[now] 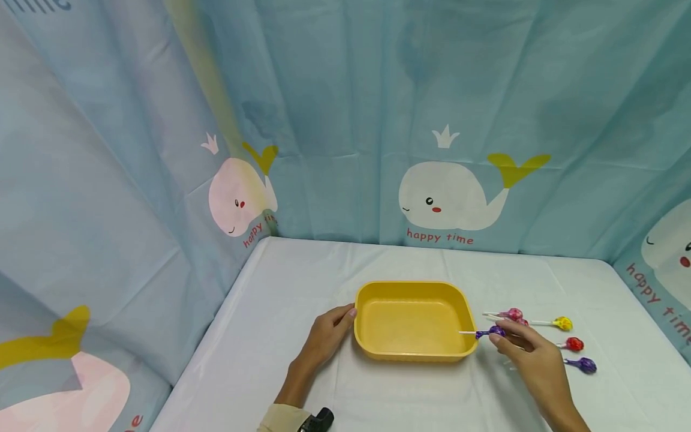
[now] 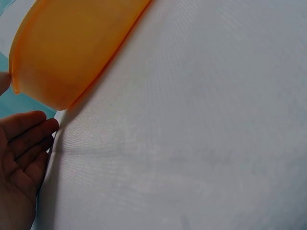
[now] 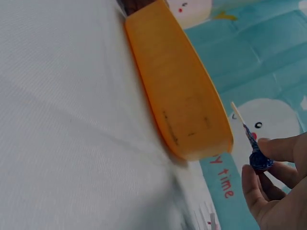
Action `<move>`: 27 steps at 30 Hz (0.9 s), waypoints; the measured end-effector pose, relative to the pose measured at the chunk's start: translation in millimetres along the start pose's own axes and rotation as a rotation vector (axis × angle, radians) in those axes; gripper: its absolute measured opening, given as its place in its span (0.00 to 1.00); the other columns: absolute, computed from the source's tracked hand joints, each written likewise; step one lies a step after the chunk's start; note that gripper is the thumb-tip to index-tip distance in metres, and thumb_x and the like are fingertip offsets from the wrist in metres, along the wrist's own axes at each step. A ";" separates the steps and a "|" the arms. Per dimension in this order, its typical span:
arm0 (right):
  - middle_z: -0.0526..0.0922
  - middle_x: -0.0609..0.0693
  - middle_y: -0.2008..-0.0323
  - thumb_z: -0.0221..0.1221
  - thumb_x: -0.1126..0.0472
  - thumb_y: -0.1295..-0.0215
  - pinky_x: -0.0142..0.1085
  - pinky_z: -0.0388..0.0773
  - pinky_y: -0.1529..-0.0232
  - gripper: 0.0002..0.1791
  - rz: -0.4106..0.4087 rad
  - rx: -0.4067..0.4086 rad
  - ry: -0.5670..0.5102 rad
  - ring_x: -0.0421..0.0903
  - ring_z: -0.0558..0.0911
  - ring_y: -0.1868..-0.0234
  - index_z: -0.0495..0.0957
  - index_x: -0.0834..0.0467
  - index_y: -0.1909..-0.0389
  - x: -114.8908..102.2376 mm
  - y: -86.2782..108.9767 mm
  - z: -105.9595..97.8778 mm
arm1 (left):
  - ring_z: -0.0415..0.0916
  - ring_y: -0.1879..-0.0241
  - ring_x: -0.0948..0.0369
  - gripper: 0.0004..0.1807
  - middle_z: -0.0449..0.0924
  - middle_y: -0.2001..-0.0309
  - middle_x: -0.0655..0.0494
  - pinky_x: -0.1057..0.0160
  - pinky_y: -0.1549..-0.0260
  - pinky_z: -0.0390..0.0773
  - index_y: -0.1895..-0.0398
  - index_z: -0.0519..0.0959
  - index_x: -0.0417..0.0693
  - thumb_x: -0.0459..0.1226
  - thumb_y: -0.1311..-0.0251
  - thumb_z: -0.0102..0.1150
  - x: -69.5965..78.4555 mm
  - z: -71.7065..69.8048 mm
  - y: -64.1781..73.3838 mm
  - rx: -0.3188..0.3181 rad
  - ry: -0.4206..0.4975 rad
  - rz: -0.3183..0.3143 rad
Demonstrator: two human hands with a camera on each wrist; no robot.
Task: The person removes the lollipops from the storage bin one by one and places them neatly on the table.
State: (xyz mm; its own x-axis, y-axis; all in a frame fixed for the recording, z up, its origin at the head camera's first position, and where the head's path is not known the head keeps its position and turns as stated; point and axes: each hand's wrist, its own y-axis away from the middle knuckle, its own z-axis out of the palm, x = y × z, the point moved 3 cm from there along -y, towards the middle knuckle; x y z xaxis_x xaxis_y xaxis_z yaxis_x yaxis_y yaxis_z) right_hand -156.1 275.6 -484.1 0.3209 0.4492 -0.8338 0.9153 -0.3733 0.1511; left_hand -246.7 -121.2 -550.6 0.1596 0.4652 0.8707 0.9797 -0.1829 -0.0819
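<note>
My right hand point(image 1: 537, 363) pinches a purple-wrapped lollipop point(image 1: 489, 332) by its candy head, between thumb and fingertips. Its white stick points left over the right rim of a yellow plastic tray point(image 1: 410, 356). In the right wrist view the same lollipop point(image 3: 259, 161) shows dark blue-purple, held above the level of the tray's side. At the tray's left end, my left hand point(image 1: 326, 336) touches the rim with the thumb. Its other fingers point(image 2: 32, 136) lie extended and loosely bent beside the tray wall. The tray's inside holds nothing.
Right of the tray lie several lollipops on the white tablecloth point(image 1: 388, 399): pink point(image 1: 511, 313), yellow point(image 1: 563, 323), red point(image 1: 574, 344) and purple point(image 1: 585, 365). My right hand partly covers some sticks. A blue whale-print curtain point(image 1: 335, 120) stands behind and at both sides.
</note>
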 end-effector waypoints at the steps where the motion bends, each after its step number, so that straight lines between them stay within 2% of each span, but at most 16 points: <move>1: 0.85 0.56 0.38 0.70 0.41 0.31 0.23 0.85 0.61 0.34 0.003 0.004 0.002 0.36 0.88 0.60 0.79 0.53 0.30 1.9 -0.1 -1.5 | 0.75 0.29 0.52 0.34 0.82 0.33 0.57 0.46 0.27 0.73 0.29 0.80 0.53 0.64 0.24 0.51 0.0 0.1 0.0 0.001 0.000 -0.001; 8: 0.88 0.57 0.43 0.68 0.41 0.30 0.16 0.78 0.64 0.34 0.045 0.037 0.052 0.33 0.87 0.62 0.78 0.53 0.28 13.2 -2.2 -10.8 | 0.75 0.29 0.52 0.34 0.82 0.33 0.57 0.46 0.27 0.73 0.29 0.80 0.52 0.64 0.24 0.51 0.6 0.4 0.1 0.001 0.002 -0.003; 15: 0.86 0.60 0.39 0.69 0.41 0.29 0.16 0.78 0.67 0.34 0.093 0.074 0.078 0.21 0.79 0.66 0.79 0.56 0.30 24.2 -3.9 -20.8 | 0.76 0.29 0.53 0.33 0.82 0.33 0.57 0.47 0.27 0.73 0.29 0.80 0.52 0.63 0.23 0.51 1.4 -0.1 0.0 0.006 -0.008 0.004; 18: 0.88 0.59 0.42 0.69 0.42 0.30 0.17 0.77 0.69 0.34 0.109 0.081 0.078 0.22 0.79 0.67 0.79 0.57 0.30 29.0 -4.2 -23.7 | 0.76 0.29 0.53 0.33 0.82 0.33 0.56 0.47 0.27 0.73 0.29 0.80 0.52 0.63 0.23 0.52 1.8 -0.6 0.3 0.005 -0.005 0.000; 22: 0.89 0.59 0.46 0.69 0.42 0.29 0.19 0.77 0.70 0.33 0.125 0.099 0.099 0.30 0.83 0.65 0.80 0.57 0.31 34.8 -5.4 -27.1 | 0.75 0.29 0.53 0.34 0.82 0.33 0.56 0.47 0.26 0.73 0.29 0.80 0.52 0.64 0.24 0.51 1.7 -0.7 -0.1 0.004 -0.009 -0.005; 25: 0.89 0.61 0.46 0.68 0.41 0.29 0.33 0.83 0.59 0.34 0.153 0.106 0.097 0.46 0.86 0.53 0.79 0.58 0.30 39.3 -5.9 -30.0 | 0.75 0.29 0.52 0.34 0.82 0.33 0.56 0.46 0.26 0.73 0.29 0.80 0.52 0.64 0.24 0.51 1.9 -0.7 -0.2 0.002 -0.014 -0.008; 27: 0.89 0.61 0.47 0.68 0.41 0.28 0.44 0.81 0.52 0.35 0.184 0.107 0.085 0.56 0.83 0.44 0.78 0.58 0.30 42.9 -5.6 -32.6 | 0.75 0.29 0.52 0.34 0.82 0.33 0.56 0.46 0.26 0.73 0.29 0.80 0.52 0.64 0.23 0.50 2.2 -0.7 -0.2 0.000 -0.016 -0.007</move>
State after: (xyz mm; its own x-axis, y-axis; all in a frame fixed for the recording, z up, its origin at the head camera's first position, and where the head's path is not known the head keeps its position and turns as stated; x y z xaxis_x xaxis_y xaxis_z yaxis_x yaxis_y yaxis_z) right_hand -139.5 323.4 -503.4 0.5035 0.4303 -0.7492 0.8099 -0.5371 0.2357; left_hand -246.6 -120.7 -548.3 0.1545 0.4800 0.8636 0.9808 -0.1795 -0.0758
